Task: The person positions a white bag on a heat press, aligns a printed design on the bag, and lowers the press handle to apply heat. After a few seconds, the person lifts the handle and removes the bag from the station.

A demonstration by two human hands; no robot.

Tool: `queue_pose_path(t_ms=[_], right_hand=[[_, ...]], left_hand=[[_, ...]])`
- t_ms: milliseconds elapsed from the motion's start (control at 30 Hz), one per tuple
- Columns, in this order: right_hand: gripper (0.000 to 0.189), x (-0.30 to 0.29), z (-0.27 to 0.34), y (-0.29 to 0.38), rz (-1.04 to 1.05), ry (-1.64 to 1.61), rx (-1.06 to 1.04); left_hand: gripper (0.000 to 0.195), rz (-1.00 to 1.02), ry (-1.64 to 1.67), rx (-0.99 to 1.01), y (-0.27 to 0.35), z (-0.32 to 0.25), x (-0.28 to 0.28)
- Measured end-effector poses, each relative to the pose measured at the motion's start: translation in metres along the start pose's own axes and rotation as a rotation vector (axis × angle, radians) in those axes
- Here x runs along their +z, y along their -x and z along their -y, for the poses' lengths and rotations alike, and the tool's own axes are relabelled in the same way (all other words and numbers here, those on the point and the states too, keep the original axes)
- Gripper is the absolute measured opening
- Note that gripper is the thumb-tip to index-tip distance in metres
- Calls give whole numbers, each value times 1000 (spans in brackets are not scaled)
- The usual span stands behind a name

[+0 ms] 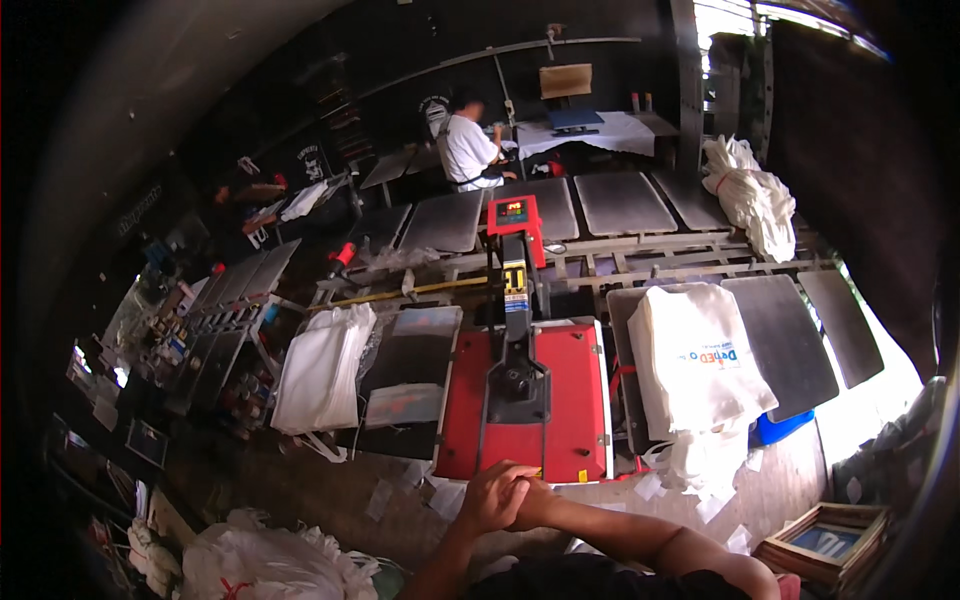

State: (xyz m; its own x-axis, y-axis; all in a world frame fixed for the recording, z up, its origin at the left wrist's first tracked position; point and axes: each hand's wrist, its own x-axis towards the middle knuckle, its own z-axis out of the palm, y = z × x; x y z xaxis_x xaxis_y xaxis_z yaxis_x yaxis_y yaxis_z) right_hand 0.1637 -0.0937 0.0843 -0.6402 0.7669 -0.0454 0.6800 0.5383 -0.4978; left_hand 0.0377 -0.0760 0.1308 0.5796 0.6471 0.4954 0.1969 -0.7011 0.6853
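Observation:
My left hand (489, 496) lies over my right hand (535, 507), one folded across the other, at the front edge of a red heat press (572, 405). Whether anything is between them or under them is hidden. The press looks closed, and its red control box (514, 213) has a lit display. To its left is a stack of white fabric bags (322, 367). Clear film transfers (405, 405) lie on a dark board beside that stack. To the right, a pile of white bags (697, 367), the top one printed in colour, covers part of a dark platen.
Metal platens (624, 202) line the printing table beyond the press. A red heat gun (343, 257) and a tied white fabric bundle (750, 195) rest there. A person in a white shirt (469, 146) works further back. Wooden frames (823, 540) and plastic bags (277, 562) flank me.

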Motion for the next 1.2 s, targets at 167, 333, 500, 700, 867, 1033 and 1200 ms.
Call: queue_pose_path(t_ms=[167, 333, 500, 700, 867, 1033, 1200], right_hand=[[41, 21, -3, 0, -73, -58, 186], [47, 18, 0, 2, -90, -18, 204], [42, 25, -5, 0, -245, -32, 208], [38, 33, -7, -3, -273, -19, 317], [40, 39, -15, -5, -241, 57, 368], [43, 26, -1, -5, -221, 83, 341], [43, 32, -6, -4, -238, 96, 392]], left_hand=[[14, -34, -23, 33, 7, 7, 1], [10, -104, -82, 43, 16, 16, 3], [13, -143, -97, 11, 20, 20, 5], [16, -189, -107, 29, 24, 28, 8], [16, -215, -96, 54, 25, 34, 12], [15, -250, -90, 63, 27, 42, 14], [15, -232, -113, 73, 25, 38, 14]])
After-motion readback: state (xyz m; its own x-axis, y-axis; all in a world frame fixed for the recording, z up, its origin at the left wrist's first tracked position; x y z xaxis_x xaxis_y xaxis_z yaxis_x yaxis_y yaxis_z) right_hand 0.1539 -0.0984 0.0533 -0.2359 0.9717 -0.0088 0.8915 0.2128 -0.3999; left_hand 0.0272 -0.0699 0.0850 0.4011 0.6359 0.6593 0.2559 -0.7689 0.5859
